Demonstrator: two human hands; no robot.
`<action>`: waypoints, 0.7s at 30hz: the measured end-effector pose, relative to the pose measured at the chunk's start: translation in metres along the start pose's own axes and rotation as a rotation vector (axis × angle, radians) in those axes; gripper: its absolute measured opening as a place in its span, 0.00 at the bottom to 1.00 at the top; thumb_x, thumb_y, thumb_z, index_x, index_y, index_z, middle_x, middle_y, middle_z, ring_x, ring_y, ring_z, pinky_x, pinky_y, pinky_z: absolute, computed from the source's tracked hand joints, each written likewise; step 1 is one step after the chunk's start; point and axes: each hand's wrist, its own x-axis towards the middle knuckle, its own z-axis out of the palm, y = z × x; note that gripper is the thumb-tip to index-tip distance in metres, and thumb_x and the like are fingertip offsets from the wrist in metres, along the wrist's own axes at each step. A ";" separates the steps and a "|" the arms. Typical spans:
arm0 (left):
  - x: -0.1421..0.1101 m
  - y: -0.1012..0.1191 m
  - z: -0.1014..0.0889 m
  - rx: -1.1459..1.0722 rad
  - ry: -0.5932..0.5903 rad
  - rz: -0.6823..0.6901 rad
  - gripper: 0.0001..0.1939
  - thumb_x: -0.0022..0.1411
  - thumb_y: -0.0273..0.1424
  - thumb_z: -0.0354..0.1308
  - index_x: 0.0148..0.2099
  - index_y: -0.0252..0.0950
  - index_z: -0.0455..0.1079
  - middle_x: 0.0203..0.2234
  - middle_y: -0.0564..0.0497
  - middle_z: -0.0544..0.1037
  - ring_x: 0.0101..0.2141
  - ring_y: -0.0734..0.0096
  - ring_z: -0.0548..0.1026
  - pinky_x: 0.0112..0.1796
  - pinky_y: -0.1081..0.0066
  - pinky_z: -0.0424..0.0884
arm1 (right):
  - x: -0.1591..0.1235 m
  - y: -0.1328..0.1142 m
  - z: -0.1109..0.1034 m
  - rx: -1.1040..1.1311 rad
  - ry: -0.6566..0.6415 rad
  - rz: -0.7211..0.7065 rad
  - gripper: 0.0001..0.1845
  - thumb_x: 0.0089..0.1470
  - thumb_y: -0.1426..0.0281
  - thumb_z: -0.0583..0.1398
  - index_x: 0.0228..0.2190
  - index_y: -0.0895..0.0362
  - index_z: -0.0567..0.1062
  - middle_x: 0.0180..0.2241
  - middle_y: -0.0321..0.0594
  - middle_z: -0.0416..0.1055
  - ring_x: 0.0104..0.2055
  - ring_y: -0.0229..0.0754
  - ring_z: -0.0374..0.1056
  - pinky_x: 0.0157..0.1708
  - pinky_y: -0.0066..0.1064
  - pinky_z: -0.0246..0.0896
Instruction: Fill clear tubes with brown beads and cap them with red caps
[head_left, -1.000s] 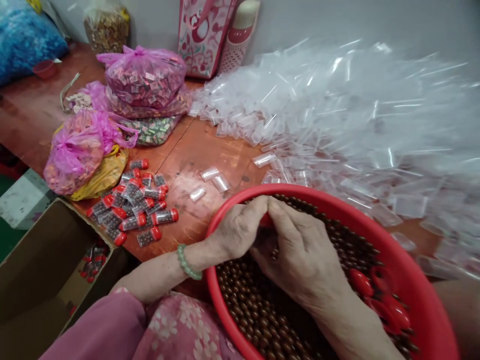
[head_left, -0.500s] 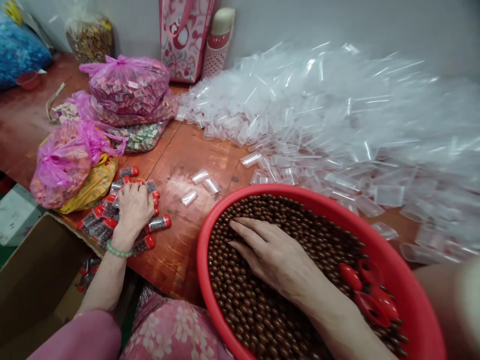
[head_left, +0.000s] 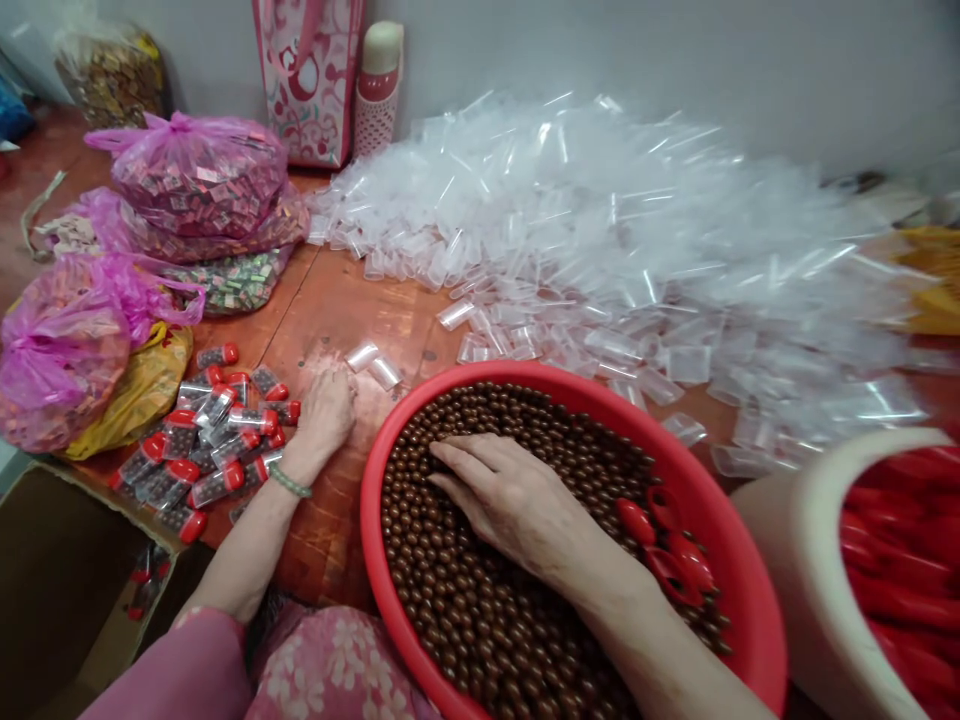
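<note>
My left hand (head_left: 326, 408), a green bead bracelet at its wrist, reaches down to the tabletop just right of a heap of red-capped tubes (head_left: 217, 420) filled with dark balls. Its fingers curl downward and look slightly blurred; whatever is under them is hidden. Beside them lie two loose clear plastic tubes (head_left: 385, 373). Inside a red basin (head_left: 559, 370), my right hand (head_left: 502, 490) rests palm down on shiny brown balls (head_left: 480, 630), fingers stretched and thumb a little apart. Several red caps (head_left: 679, 560) sit on the balls at the basin's right.
A large pile of clear tubes (head_left: 570, 230) spreads along the wall. Tied pink bags (head_left: 199, 185) stand at left, above an open cardboard box (head_left: 52, 570). A cream container (head_left: 795, 560) of red caps is at right. A patterned bag (head_left: 304, 90) and flask (head_left: 377, 90) stand behind.
My left hand left the right hand, passed over the filled tubes, then moved right to the loose clear tubes. A filled tube now lies on the heap. My right hand lowered onto the balls.
</note>
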 end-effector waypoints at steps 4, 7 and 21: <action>0.000 0.001 -0.024 -0.170 0.056 0.074 0.10 0.66 0.27 0.49 0.47 0.31 0.68 0.37 0.45 0.75 0.35 0.70 0.74 0.37 0.70 0.72 | 0.005 0.003 -0.007 0.160 0.016 0.096 0.11 0.60 0.71 0.57 0.43 0.61 0.75 0.40 0.49 0.78 0.42 0.47 0.74 0.44 0.42 0.72; -0.008 0.021 -0.055 -0.397 0.113 0.307 0.12 0.65 0.27 0.54 0.50 0.34 0.69 0.40 0.46 0.75 0.38 0.72 0.75 0.39 0.72 0.73 | 0.011 0.003 -0.018 0.439 0.077 0.243 0.13 0.62 0.71 0.55 0.45 0.59 0.75 0.44 0.47 0.77 0.46 0.43 0.73 0.49 0.37 0.69; -0.027 0.078 -0.070 -0.299 0.036 0.999 0.32 0.64 0.20 0.49 0.68 0.34 0.46 0.40 0.47 0.78 0.43 0.66 0.73 0.46 0.63 0.74 | 0.008 0.030 -0.030 1.343 -0.313 0.585 0.17 0.43 0.61 0.69 0.31 0.56 0.71 0.28 0.32 0.69 0.32 0.37 0.67 0.34 0.30 0.65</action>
